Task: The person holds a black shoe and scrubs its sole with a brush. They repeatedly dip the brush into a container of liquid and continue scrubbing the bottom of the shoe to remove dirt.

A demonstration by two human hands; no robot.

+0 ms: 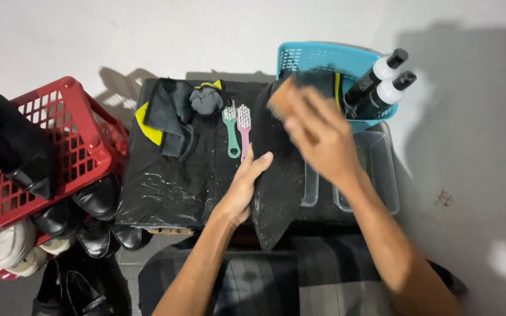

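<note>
A black shoe (279, 181) lies on a black plastic sheet (165, 187), toe pointing toward me. My left hand (242, 187) rests flat against the shoe's left side, steadying it. My right hand (317, 137) is blurred with motion and grips a wooden-backed brush (281, 96) over the shoe's far end. To the left of the shoe lie a green brush (230, 131) and a pink brush (244, 129), side by side.
A blue basket (308, 58) at the back holds two black bottles with white collars (382, 82). Clear plastic tubs (376, 169) sit at right. Dark and yellow cloths (177, 114) lie at back left. A red basket (60, 140) and several black shoes (89, 216) stand at left.
</note>
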